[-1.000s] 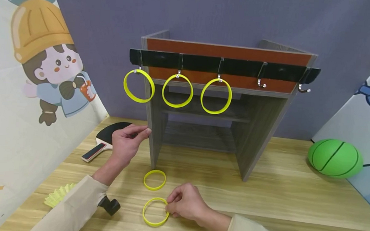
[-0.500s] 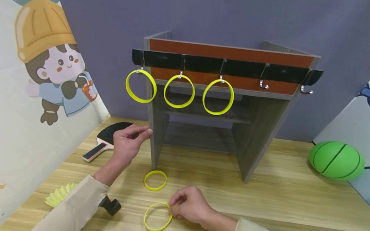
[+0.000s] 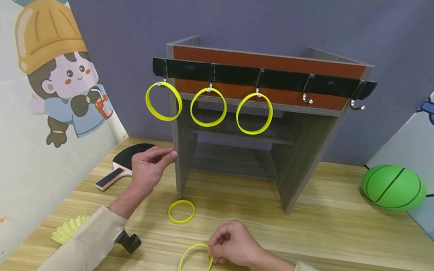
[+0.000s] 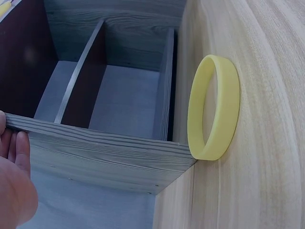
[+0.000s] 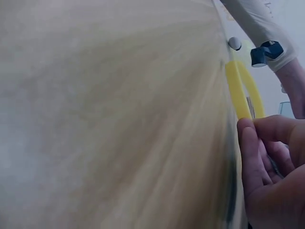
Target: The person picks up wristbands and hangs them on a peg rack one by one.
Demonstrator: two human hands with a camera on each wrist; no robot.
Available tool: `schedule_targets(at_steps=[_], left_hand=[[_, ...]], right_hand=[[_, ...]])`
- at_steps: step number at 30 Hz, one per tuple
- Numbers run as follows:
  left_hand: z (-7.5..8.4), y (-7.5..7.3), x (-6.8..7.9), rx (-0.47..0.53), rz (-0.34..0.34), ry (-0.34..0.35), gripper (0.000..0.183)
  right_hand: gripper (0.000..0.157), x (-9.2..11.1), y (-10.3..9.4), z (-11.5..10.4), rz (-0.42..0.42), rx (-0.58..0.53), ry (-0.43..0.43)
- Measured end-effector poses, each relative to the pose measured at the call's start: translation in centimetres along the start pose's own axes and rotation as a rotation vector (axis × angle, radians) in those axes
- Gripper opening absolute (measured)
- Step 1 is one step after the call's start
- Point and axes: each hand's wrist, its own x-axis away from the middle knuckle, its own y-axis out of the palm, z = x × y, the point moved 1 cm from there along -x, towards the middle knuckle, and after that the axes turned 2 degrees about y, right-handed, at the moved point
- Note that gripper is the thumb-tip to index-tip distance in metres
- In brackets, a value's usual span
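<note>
My right hand (image 3: 235, 243) pinches the edge of a yellow silicone wristband (image 3: 181, 263) between thumb and fingers, close over the table front. The right wrist view shows this wristband (image 5: 237, 90) tilted up from the fingertips. My left hand (image 3: 148, 165) holds the front edge of the grey shelf unit's left side panel (image 3: 180, 170); its fingers (image 4: 21, 148) curl at that edge in the left wrist view. Another yellow wristband (image 3: 170, 216) lies on the table by the panel's foot. Three more hang from the left hooks of a black strip (image 3: 238, 75); two hooks (image 3: 307, 100) on the right hold nothing.
Behind my left hand lies a table tennis paddle (image 3: 107, 178). A yellow shuttlecock (image 3: 67, 228) is partly covered by my left sleeve (image 3: 88, 241). On the right of the wooden table (image 3: 343, 234) rests a green ball (image 3: 393, 187). A dark wall stands behind the shelf.
My right hand has moved right and toward the front of the table, carrying the pinched wristband with it. The left hand stays on the side panel.
</note>
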Motion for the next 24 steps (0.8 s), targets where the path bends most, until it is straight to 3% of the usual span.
schedule_targets(at_steps=[11, 18, 24], left_hand=[[-0.1, -0.1, 0.0, -0.002, 0.003, 0.008, 0.013], [-0.1, -0.2, 0.0, 0.003, 0.005, 0.011, 0.014], [0.0, -0.1, 0.1, 0.003, 0.002, 0.015, 0.014]], right_hand=[[0.011, 2.0, -1.2, -1.0, -0.015, -0.109, -0.012], [0.018, 2.7, -2.5, -1.4, -0.024, -0.118, -0.008], [0.019, 3.1, -3.7, -2.0, 0.031, -0.168, 0.018]])
